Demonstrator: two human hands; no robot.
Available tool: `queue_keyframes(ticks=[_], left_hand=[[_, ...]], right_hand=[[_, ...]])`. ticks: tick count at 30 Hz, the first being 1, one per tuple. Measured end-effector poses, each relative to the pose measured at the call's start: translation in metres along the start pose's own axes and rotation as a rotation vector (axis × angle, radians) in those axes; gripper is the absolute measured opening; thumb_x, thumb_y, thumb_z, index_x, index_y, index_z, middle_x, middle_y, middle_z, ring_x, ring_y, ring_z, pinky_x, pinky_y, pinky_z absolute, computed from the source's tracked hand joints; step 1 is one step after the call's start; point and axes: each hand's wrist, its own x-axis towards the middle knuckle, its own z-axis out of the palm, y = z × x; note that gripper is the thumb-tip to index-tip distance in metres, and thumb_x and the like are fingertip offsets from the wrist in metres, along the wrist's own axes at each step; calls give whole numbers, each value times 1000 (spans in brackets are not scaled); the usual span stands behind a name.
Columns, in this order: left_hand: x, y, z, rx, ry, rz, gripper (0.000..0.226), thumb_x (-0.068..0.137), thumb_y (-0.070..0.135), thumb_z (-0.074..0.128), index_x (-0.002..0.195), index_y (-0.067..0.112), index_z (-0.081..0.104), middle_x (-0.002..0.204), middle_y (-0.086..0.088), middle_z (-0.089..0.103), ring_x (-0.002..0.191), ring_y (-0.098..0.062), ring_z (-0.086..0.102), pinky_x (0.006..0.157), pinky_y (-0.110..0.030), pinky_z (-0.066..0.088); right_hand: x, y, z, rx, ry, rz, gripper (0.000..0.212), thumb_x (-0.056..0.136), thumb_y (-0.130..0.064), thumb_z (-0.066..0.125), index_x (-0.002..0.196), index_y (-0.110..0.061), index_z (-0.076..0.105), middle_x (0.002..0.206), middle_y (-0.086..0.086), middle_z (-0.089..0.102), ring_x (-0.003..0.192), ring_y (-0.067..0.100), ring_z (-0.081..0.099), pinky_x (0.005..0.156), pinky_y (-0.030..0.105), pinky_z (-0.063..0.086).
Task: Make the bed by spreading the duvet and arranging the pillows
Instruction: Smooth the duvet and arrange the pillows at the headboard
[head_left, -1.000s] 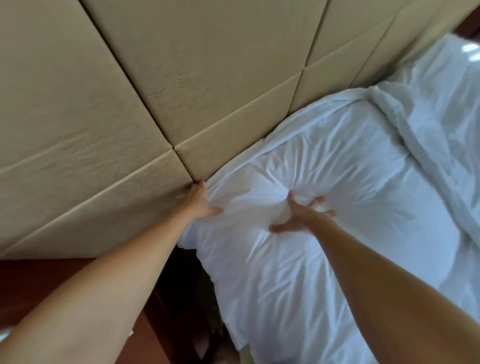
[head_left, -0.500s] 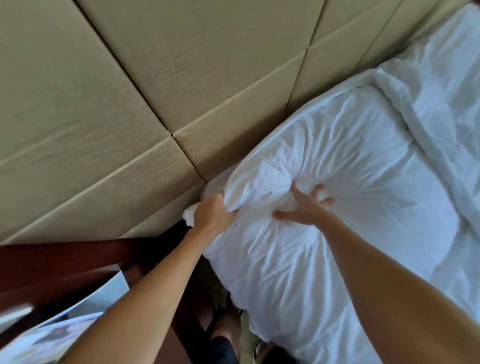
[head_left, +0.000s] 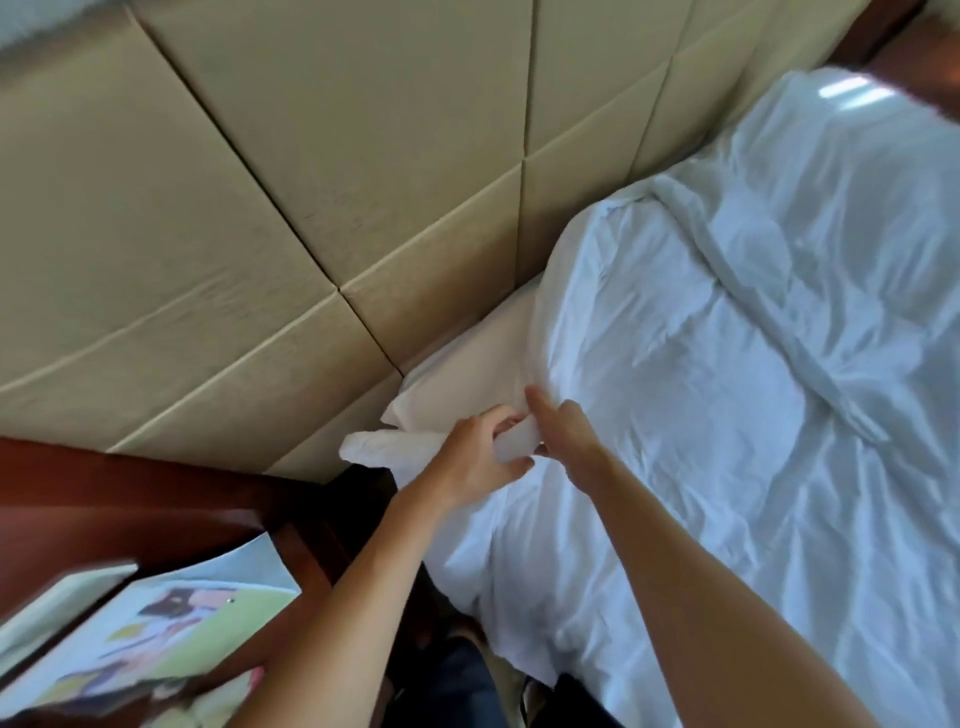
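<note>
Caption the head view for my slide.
Both hands, left and right, grip the white duvet's corner beside the beige padded headboard.

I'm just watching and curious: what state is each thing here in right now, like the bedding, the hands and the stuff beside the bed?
Duvet: rumpled, spread over the bed.
Duvet corner: bunched, pulled toward the bedside.
Left hand: gripping the corner fabric.
Right hand: gripping the same fabric, thumb up.
Sheet: uncovered by the headboard.
Printed papers: lying on the nightstand.
</note>
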Motion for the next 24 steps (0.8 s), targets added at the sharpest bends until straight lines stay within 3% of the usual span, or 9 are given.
queue_keyframes(ticks=[2, 4, 6, 11, 15, 18, 20, 22, 24], left_hand=[[-11, -2, -5, 94, -10, -27, 47, 76, 35, 80, 115, 22, 57, 103, 9, 67, 96, -12, 63, 86, -37, 52], [-21, -4, -7, 444, -42, -97, 51, 76, 53, 72, 115, 26, 54, 98, 10, 59, 94, -13, 53, 86, -33, 41], [-27, -7, -4, 550, -36, -126, 33, 82, 52, 65, 101, 26, 61, 92, 7, 61, 97, -17, 54, 85, -31, 37], [-42, 27, 21, 71, 148, -153, 15, 83, 20, 67, 77, 7, 66, 77, -5, 69, 72, -20, 67, 60, -31, 52], [-45, 88, 31, -120, 235, -60, 13, 73, 17, 69, 75, 4, 67, 67, -9, 67, 59, -15, 61, 53, -33, 51], [-52, 142, 41, -339, 269, -44, 6, 73, -2, 64, 71, 3, 62, 63, -6, 60, 54, -16, 58, 49, -24, 45], [-55, 172, 50, -426, 300, -24, 10, 78, 0, 69, 73, 8, 65, 71, -6, 64, 61, -17, 62, 54, -25, 47], [-56, 192, 61, -447, 283, 51, 8, 80, 9, 73, 75, 10, 67, 74, -4, 67, 65, -13, 63, 59, -26, 48], [-59, 203, 67, -372, 232, 149, 24, 80, 22, 76, 76, 1, 66, 71, -3, 63, 64, -11, 60, 60, -29, 47]], right_hand=[[-10, -3, -17, 76, 6, -47, 42, 96, -41, 56, 107, -1, 53, 111, 17, 62, 98, 29, 66, 82, 43, 59], [-23, -2, -31, 132, 0, -72, 46, 96, -41, 56, 114, 1, 53, 114, 16, 62, 98, 26, 66, 74, 37, 60], [-30, -1, -43, 167, -17, -91, 50, 97, -43, 55, 120, 2, 56, 114, 16, 65, 95, 24, 69, 70, 33, 59], [-91, -9, -85, 36, -289, -240, 33, 96, -45, 56, 119, -23, 65, 115, 3, 71, 103, 19, 69, 93, 40, 54], [-137, -2, -99, -268, -338, -289, 39, 87, -56, 64, 118, -32, 64, 114, -8, 69, 108, 12, 63, 88, 35, 53], [-161, 8, -114, -206, -347, -388, 31, 89, -52, 63, 113, -32, 64, 110, -10, 68, 102, 3, 64, 82, 23, 55], [-170, 14, -127, -247, -248, -523, 25, 93, -40, 63, 102, -17, 69, 100, 3, 71, 85, 3, 66, 74, 24, 54], [-173, 21, -139, -278, -64, -588, 39, 95, -39, 59, 88, -1, 67, 81, 13, 68, 69, 11, 59, 67, 33, 50], [-174, 25, -154, -299, 88, -605, 48, 97, -40, 54, 75, 2, 61, 65, 5, 57, 58, 12, 48, 58, 29, 40]])
